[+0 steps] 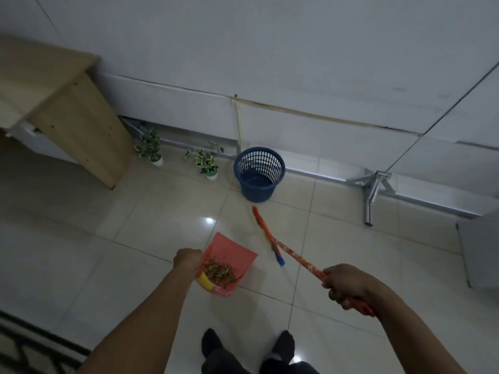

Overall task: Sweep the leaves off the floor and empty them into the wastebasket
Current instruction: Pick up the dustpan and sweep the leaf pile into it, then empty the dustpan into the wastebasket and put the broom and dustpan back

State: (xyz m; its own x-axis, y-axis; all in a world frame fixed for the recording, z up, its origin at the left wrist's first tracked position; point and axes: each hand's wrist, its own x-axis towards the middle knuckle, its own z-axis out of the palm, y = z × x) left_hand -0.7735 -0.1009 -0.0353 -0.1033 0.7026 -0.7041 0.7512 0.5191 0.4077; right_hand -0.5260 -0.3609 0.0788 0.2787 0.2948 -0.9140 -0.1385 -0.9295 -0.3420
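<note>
A pink dustpan (229, 253) hangs above the tiled floor, and a heap of dry leaves (220, 271) lies at its rear. My left hand (187, 259) grips the dustpan's handle, whose yellow part (204, 281) shows below my wrist. My right hand (344, 283) grips the orange broom handle (294, 256). The broom head (266, 233), orange with a blue end, points down at the floor. A blue mesh wastebasket (258, 172) stands upright by the wall, just beyond the broom head, and looks empty.
Two small potted plants (151, 148) (206, 160) stand on the floor left of the wastebasket. A wooden desk (62, 109) fills the left. A metal leg bracket (374, 193) sits at the right. A dark patterned rug (29, 346) lies at bottom left. My feet (248, 346) are below.
</note>
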